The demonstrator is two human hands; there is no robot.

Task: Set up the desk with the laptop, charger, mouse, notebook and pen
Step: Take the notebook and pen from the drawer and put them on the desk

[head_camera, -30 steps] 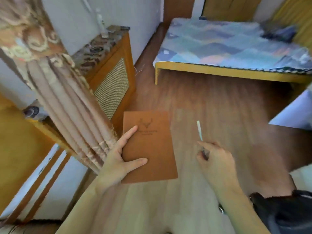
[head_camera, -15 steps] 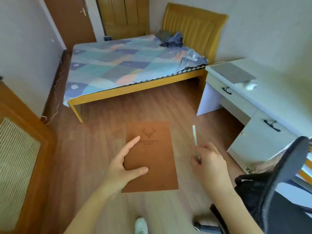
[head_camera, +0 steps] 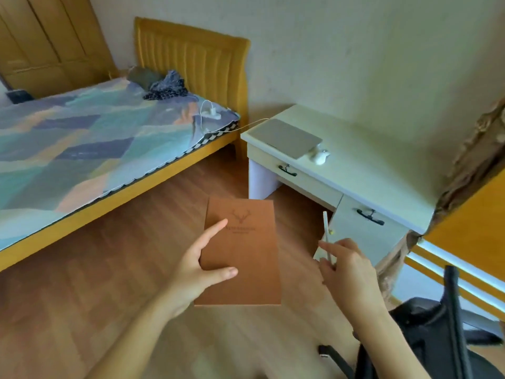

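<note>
The left hand (head_camera: 200, 265) gripped a flat brown leather-look notebook (head_camera: 246, 258) with a stag's head stamped on its cover, thumb and forefinger lying across the front, the remaining fingers hidden behind it. The notebook was held in the air above the brown wood-plank floor (head_camera: 95, 269), roughly at the centre of the view. The right hand (head_camera: 347, 266), just beside it at 3 o'clock, was closed on a slim white pen (head_camera: 326, 233) that stood nearly upright, its tip pointing toward 12 o'clock.

At about 2 o'clock stood a pale cream desk (head_camera: 382, 170) with dark drawer handles, set against the wall. On its left end lay a shut silver laptop (head_camera: 287, 138), and just beside the laptop's near right corner sat a small white mouse (head_camera: 320, 157). A thin white cable (head_camera: 254, 123) ran from the laptop's far corner across to the bed at 10 o'clock, where a white charger block (head_camera: 211, 114) rested on the patchwork blue, teal and peach bedcover (head_camera: 82, 143). The bed had a yellow wooden frame and a ribbed yellow headboard (head_camera: 191, 61).

At 5 o'clock, near the right forearm, part of a black office chair (head_camera: 442, 329) was in view.
</note>
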